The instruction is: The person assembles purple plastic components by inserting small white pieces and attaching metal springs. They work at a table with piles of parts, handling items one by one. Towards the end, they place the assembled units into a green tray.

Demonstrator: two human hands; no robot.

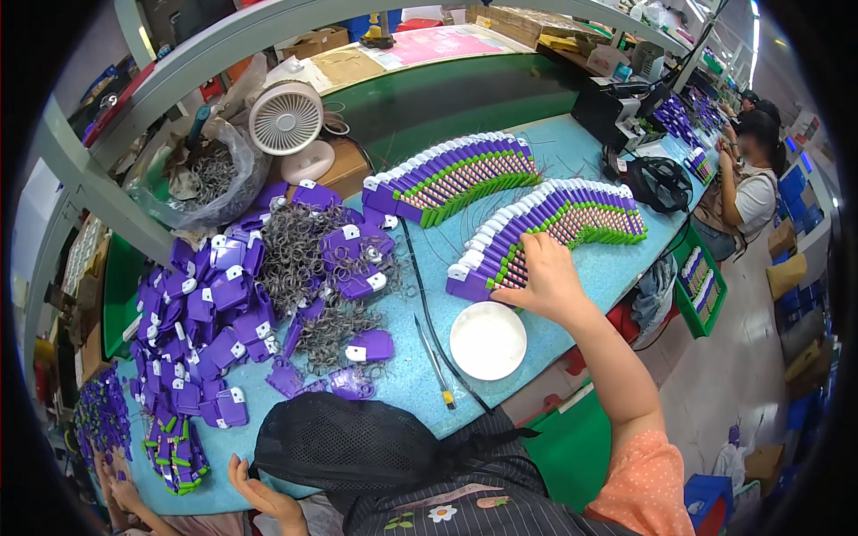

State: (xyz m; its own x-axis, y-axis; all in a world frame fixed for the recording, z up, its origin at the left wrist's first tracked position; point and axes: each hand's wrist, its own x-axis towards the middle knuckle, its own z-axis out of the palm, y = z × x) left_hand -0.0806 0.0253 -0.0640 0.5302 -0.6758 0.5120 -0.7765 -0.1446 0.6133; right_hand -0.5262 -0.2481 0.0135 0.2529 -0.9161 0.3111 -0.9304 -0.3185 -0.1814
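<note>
My right hand point(545, 281) reaches over the nearer of two curved rows of upright purple plastic housings with white tips and green edges. Its thumb and fingers are closed around the near end of that row of purple housings point(487, 259). Behind it stands the farther row point(402, 192). A round white dish point(488, 340) sits just below my right hand. At the lower left, my left hand point(264, 496) is apart from the parts, its fingers loosely spread and nothing visible in them. Nearest to it is a stack of purple-and-green pieces point(174, 456).
Loose purple housings point(210, 304) and coiled dark wires point(299, 250) heap up at left. A slim tool with a yellow end point(438, 371) lies beside a black cable. Behind are a white fan point(286, 121) and a plastic bag point(210, 174). A co-worker's hands point(116, 482) show at far left.
</note>
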